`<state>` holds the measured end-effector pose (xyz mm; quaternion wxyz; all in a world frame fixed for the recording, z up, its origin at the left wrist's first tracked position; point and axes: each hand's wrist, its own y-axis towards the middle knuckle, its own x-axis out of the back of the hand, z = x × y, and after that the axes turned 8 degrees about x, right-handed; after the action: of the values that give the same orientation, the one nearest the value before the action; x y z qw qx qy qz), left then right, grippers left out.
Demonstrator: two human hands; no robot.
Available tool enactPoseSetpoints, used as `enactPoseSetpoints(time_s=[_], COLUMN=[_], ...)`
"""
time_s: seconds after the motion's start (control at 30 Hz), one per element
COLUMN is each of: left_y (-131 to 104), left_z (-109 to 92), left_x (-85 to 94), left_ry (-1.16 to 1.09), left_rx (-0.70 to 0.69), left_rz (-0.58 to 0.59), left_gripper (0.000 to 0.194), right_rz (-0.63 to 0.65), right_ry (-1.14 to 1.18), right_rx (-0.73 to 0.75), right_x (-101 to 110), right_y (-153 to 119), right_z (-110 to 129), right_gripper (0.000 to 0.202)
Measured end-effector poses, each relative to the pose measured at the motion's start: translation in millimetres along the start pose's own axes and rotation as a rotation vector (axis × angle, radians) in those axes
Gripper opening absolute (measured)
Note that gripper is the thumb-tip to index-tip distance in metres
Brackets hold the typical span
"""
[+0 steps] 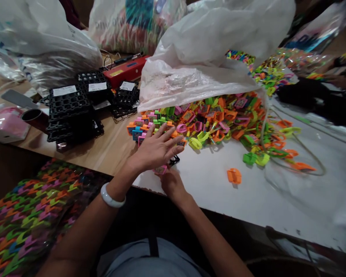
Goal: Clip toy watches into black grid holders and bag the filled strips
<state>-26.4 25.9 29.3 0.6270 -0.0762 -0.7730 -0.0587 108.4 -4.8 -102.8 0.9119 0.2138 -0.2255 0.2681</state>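
Note:
My left hand (158,148), with a pale bangle on the wrist, lies palm down with fingers spread over rows of colourful toy watches (137,132). These sit in a black plastic grid tray (174,160), mostly hidden under the hand. Below it, my right hand (173,184) is curled at the tray's near edge and appears to grip it; its fingertips are partly hidden. A pink toy watch (160,169) shows beside its thumb. To the right, a heap of loose toy watches (216,117) spills from a white plastic bag (196,80).
Black grid trays with labels (67,105) are stacked at left, near a red box (127,71) and a dark tube (34,117). One orange toy watch (234,176) lies alone on the white tabletop (207,188). Filled trays (34,219) stand lower left. A cord (320,157) loops at right.

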Motion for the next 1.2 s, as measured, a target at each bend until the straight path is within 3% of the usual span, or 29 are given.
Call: enactPoseSetpoints(time_s=[0.07,0.17,0.3,0.37,0.53,0.63,0.77,0.87,0.97,1.07,1.2], left_y=[-1,-2,-2,-2,-2,-2,-2,-1,1,2,2], left_z=[-1,-2,-2,-1,1,1,2,5,9,11,9], left_x=[-1.3,-4.4,-5.8,-5.7,-5.5,-4.4,-3.5,-6.7,-11.9,-14.7,-13.7], left_ry=[0.017,0.024,0.035,0.039,0.041,0.061,0.087,0.102,0.11,0.113,0.093], left_rx=[0.0,-0.004,-0.018,-0.015,-0.03,-0.033,-0.042,-0.051,-0.078,-0.096,-0.093], left_rz=[-0.029,-0.075,-0.095,-0.096,-0.098,-0.09,-0.077,-0.096,-0.143,-0.167,-0.162], left_gripper=[0.057,0.057,0.055,0.054,0.051,0.052,0.052,0.051,0.051,0.052,0.054], right_rz=[0.04,0.035,-0.412,-0.523,-0.32,-0.327,-0.382,-0.292,-0.229,-0.28,-0.5], right_ry=[0.03,0.06,-0.248,-0.404,-0.309,-0.257,-0.409,-0.514,-0.546,-0.631,-0.841], right_rx=[0.018,0.035,-0.114,-0.167,-0.229,-0.207,-0.11,-0.032,-0.025,-0.083,-0.253], right_x=[8,37,92,109,107,102,100,96,96,116,160], right_y=[0,0,12,19,7,-3,7,16,5,-30,-64], right_z=[0,-8,-33,-46,-57,-56,-57,-53,-53,-65,-92], right_gripper=[0.023,0.022,0.025,0.029,0.025,0.027,0.036,0.038,0.034,0.032,0.04])
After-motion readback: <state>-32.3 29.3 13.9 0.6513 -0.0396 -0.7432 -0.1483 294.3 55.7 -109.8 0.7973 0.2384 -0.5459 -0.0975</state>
